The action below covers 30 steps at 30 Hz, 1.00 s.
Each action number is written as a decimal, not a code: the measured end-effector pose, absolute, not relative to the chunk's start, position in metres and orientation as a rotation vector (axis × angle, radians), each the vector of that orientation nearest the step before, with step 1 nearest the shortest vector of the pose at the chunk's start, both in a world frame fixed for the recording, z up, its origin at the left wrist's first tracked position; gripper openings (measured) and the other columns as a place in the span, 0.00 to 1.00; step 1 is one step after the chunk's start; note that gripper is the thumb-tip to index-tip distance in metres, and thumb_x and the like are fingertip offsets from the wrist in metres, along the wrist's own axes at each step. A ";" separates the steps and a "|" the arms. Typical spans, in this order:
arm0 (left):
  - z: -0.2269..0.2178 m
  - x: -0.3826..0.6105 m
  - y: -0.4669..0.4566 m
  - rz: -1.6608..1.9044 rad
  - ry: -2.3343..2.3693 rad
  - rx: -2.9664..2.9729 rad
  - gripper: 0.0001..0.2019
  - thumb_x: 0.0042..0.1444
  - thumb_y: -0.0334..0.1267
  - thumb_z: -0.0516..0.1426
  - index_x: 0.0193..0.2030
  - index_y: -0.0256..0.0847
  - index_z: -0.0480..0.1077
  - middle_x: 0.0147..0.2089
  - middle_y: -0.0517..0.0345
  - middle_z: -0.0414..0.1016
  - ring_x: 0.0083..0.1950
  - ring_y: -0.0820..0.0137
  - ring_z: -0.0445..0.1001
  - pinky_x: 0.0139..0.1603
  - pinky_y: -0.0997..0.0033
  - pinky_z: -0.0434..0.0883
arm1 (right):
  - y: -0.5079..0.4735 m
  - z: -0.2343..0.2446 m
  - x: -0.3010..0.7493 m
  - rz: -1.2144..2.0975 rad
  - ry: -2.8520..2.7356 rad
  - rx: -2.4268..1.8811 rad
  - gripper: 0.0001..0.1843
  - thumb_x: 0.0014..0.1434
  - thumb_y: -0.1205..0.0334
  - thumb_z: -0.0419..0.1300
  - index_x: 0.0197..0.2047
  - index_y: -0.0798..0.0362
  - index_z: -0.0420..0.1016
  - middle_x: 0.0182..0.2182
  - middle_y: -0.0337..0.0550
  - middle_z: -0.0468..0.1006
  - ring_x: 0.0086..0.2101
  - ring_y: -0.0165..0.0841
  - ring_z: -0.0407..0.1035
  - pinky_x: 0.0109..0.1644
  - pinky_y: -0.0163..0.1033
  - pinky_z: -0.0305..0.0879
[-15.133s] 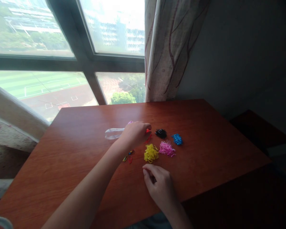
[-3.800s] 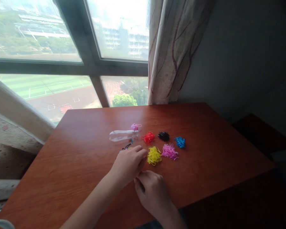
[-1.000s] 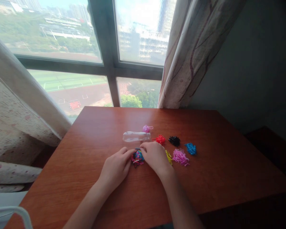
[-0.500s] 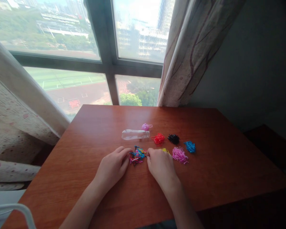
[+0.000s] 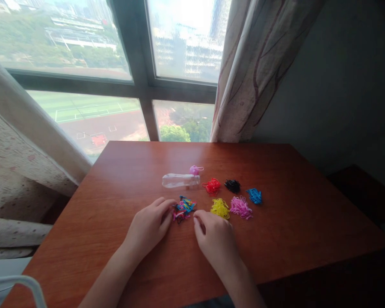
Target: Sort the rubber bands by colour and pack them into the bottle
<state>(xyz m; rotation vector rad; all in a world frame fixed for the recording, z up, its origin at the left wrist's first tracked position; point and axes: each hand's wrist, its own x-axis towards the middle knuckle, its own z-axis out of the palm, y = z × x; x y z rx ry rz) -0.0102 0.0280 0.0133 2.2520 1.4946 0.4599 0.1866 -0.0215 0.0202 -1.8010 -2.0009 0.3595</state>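
On the brown wooden table (image 5: 291, 222) lies a small mixed pile of coloured rubber bands (image 5: 183, 208). My left hand (image 5: 149, 224) rests flat beside it, fingers stretched out and touching its left edge. My right hand (image 5: 215, 240) sits just below and right of the pile, fingers curled, nothing visible in them. Sorted piles lie to the right: red (image 5: 212, 185), black (image 5: 232, 185), blue (image 5: 254, 195), yellow (image 5: 220, 208) and pink (image 5: 241, 206).
A clear plastic bottle (image 5: 179, 180) lies on its side behind the mixed pile, with its pink cap (image 5: 195, 170) next to it. A window and a patterned curtain (image 5: 256, 72) stand behind the table. A white curved rail (image 5: 22, 284) shows at the lower left.
My right hand has drawn back toward me from the mixed pile, uncovering the yellow pile. My left hand has stayed at the pile's left edge.
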 end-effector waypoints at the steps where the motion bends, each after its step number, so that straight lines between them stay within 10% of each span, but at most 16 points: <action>1: 0.013 -0.010 0.028 0.466 1.503 2.254 0.14 0.65 0.39 0.48 0.50 0.47 0.72 0.48 0.56 0.77 0.44 0.65 0.78 0.44 0.70 0.72 | -0.026 0.017 0.186 0.369 -2.001 -1.761 0.09 0.63 0.70 0.56 0.35 0.48 0.75 0.28 0.36 0.79 0.31 0.30 0.73 0.33 0.33 0.54; 30: 0.008 0.004 -0.003 0.324 1.596 2.430 0.11 0.65 0.44 0.50 0.36 0.45 0.69 0.37 0.60 0.75 0.38 0.67 0.76 0.35 0.71 0.66 | -0.042 -0.011 0.184 0.445 -1.962 -1.593 0.09 0.62 0.71 0.53 0.35 0.49 0.71 0.30 0.37 0.77 0.32 0.32 0.70 0.36 0.35 0.54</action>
